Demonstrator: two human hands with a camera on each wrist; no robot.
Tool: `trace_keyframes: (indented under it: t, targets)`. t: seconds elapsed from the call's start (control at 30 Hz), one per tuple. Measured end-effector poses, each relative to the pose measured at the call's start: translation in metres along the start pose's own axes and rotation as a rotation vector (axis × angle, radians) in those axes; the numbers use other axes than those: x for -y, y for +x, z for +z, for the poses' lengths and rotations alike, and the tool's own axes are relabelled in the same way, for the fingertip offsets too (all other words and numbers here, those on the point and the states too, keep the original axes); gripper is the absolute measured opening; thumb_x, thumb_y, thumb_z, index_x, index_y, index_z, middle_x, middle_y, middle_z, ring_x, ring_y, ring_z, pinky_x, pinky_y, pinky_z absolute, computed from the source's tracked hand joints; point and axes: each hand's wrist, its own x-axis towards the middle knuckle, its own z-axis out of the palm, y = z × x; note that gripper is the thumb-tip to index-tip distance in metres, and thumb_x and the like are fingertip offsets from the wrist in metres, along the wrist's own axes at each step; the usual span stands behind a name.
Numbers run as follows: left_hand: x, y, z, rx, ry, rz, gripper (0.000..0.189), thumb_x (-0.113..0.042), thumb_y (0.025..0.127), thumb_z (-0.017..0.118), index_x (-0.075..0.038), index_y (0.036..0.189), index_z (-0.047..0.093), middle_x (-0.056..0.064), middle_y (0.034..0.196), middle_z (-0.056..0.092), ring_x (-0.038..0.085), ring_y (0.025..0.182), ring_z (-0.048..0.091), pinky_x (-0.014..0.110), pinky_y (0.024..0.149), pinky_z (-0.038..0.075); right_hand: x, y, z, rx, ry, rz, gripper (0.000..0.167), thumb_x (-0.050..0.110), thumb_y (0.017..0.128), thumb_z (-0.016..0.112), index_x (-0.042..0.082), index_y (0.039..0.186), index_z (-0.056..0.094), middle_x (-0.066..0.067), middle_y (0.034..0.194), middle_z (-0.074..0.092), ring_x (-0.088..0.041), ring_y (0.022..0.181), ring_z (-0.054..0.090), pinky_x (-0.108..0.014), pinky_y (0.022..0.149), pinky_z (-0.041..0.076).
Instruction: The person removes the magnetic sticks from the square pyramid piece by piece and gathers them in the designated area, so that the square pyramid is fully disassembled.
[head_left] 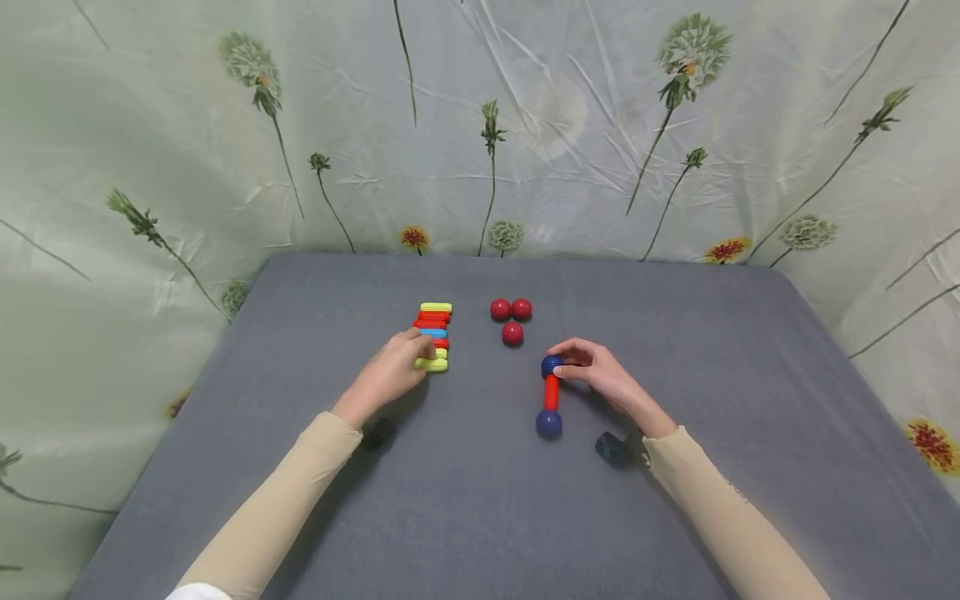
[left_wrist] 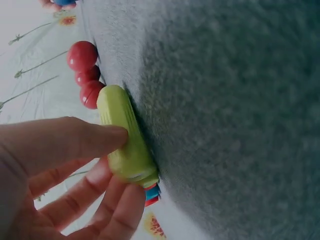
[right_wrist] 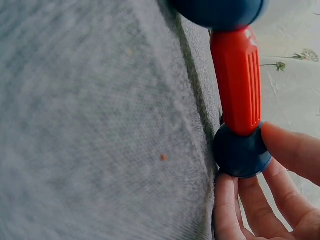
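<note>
My left hand (head_left: 392,368) pinches the nearest yellow-green ribbed rod (left_wrist: 119,110) between thumb and fingers. That rod is at the near end of a row of short rods, with red rods (head_left: 432,324), a blue rod (head_left: 433,333) and another yellow-green rod (head_left: 437,307) beyond it. My right hand (head_left: 606,382) holds the far blue ball (right_wrist: 241,154), thumb on one side and fingers on the other. A red ribbed rod (head_left: 551,393) joins this ball to a second blue ball (head_left: 549,425) nearer me. The joined piece lies on the table.
Three red balls (head_left: 512,334) sit in a small group between the hands, farther back on the grey table (head_left: 465,500). Behind the table hangs a pale curtain (head_left: 450,167) with printed flowers. A dark wrist camera (head_left: 613,448) is under the right wrist.
</note>
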Motion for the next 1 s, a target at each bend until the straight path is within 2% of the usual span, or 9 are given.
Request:
trace_keyframes:
  t: [0.13, 0.23, 0.37, 0.43, 0.53, 0.67, 0.83, 0.9, 1.0]
  targets:
    - [-0.003, 0.000, 0.000, -0.005, 0.043, -0.015, 0.020, 0.009, 0.073, 0.068, -0.005, 0.088, 0.064, 0.007, 0.085, 0.053, 0.026, 0.079, 0.049, 0.037, 0.066, 0.047, 0.000, -0.001, 0.000, -0.020, -0.005, 0.008, 0.033, 0.006, 0.089, 0.066, -0.005, 0.119, 0.057, -0.020, 0.117, 0.059, -0.028, 0.104, 0.055, -0.029, 0.086, 0.045]
    - [-0.014, 0.003, 0.003, 0.027, -0.051, 0.036, 0.022, 0.005, 0.076, 0.068, -0.006, 0.094, 0.062, 0.008, 0.091, 0.054, 0.025, 0.085, 0.051, 0.037, 0.073, 0.048, 0.000, 0.000, 0.001, -0.048, -0.026, 0.018, 0.032, 0.006, 0.088, 0.068, -0.005, 0.116, 0.057, -0.019, 0.112, 0.061, -0.025, 0.099, 0.057, -0.027, 0.083, 0.046]
    - [-0.038, 0.009, 0.015, 0.174, -0.249, 0.107, 0.028, -0.009, 0.083, 0.071, -0.007, 0.108, 0.059, 0.006, 0.103, 0.054, 0.020, 0.095, 0.055, 0.035, 0.083, 0.048, 0.000, 0.000, 0.005, -0.100, -0.089, 0.031, 0.029, 0.008, 0.085, 0.072, -0.003, 0.107, 0.057, -0.016, 0.101, 0.064, -0.021, 0.089, 0.059, -0.028, 0.076, 0.045]
    - [-0.050, 0.013, 0.022, 0.257, -0.286, 0.117, 0.035, -0.017, 0.084, 0.073, -0.011, 0.115, 0.058, 0.003, 0.109, 0.052, 0.017, 0.101, 0.053, 0.033, 0.086, 0.048, 0.000, 0.000, 0.006, -0.123, -0.126, 0.041, 0.028, 0.011, 0.084, 0.073, -0.002, 0.103, 0.056, -0.013, 0.095, 0.064, -0.020, 0.085, 0.059, -0.030, 0.073, 0.044]
    - [-0.061, 0.021, 0.034, 0.316, -0.237, 0.141, 0.039, -0.022, 0.084, 0.074, -0.015, 0.119, 0.057, -0.001, 0.113, 0.050, 0.013, 0.103, 0.051, 0.030, 0.089, 0.046, 0.000, -0.001, 0.007, -0.131, -0.166, 0.048, 0.029, 0.017, 0.085, 0.073, 0.000, 0.099, 0.054, -0.010, 0.090, 0.064, -0.020, 0.081, 0.059, -0.031, 0.071, 0.041]
    - [-0.066, 0.029, 0.042, 0.300, -0.125, 0.170, 0.034, -0.012, 0.083, 0.074, -0.015, 0.114, 0.060, -0.001, 0.108, 0.054, 0.013, 0.098, 0.053, 0.028, 0.089, 0.047, 0.000, -0.001, 0.005, -0.057, -0.152, 0.024, 0.030, 0.017, 0.086, 0.072, 0.000, 0.104, 0.053, -0.011, 0.096, 0.060, -0.022, 0.085, 0.056, -0.031, 0.073, 0.041]
    - [-0.066, 0.035, 0.042, 0.303, -0.062, 0.189, 0.024, -0.005, 0.083, 0.070, -0.014, 0.105, 0.066, 0.000, 0.101, 0.056, 0.015, 0.093, 0.053, 0.029, 0.085, 0.048, -0.001, -0.004, -0.001, 0.053, -0.114, -0.021, 0.030, 0.007, 0.087, 0.069, -0.002, 0.111, 0.053, -0.017, 0.107, 0.055, -0.027, 0.094, 0.052, -0.031, 0.076, 0.044]
    - [-0.064, 0.036, 0.040, 0.324, -0.047, 0.200, 0.022, -0.007, 0.083, 0.068, -0.013, 0.104, 0.068, 0.000, 0.098, 0.057, 0.016, 0.090, 0.053, 0.030, 0.083, 0.048, 0.000, -0.005, -0.002, 0.063, -0.113, -0.024, 0.030, 0.007, 0.087, 0.069, -0.002, 0.111, 0.053, -0.017, 0.107, 0.055, -0.027, 0.094, 0.052, -0.031, 0.076, 0.044]
    - [-0.059, 0.040, 0.037, 0.331, -0.085, 0.173, 0.024, -0.009, 0.083, 0.068, -0.012, 0.106, 0.066, 0.000, 0.097, 0.059, 0.015, 0.089, 0.054, 0.029, 0.082, 0.048, 0.002, -0.005, -0.001, 0.063, -0.117, -0.015, 0.031, 0.009, 0.087, 0.070, -0.002, 0.111, 0.053, -0.017, 0.107, 0.055, -0.027, 0.094, 0.052, -0.032, 0.077, 0.044]
